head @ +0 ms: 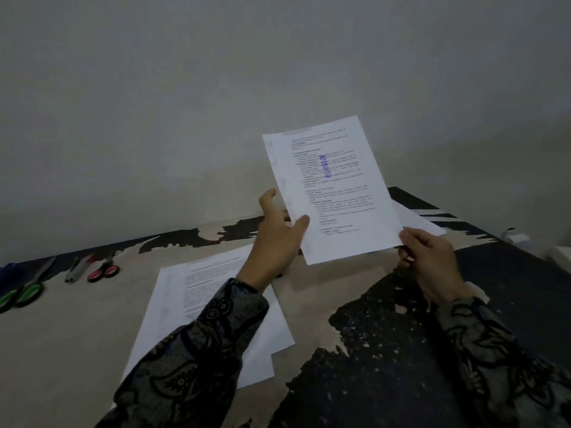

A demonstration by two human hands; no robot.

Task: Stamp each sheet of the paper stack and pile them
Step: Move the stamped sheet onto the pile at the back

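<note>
Above the table [92, 319], both hands pinch the stamped sheet [333, 193]: left hand [278, 239], right hand [429, 261].

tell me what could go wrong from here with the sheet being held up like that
1. The stamped sheet is in the air, pinched at its lower corners by the left hand and right hand; it could sag or crease.
2. Its blue stamp mark may still be wet and smear if laid face down or touched.
3. Papers lie in two places, the stack near the left sleeve and the sheets behind; it could land on the wrong pile.
</note>
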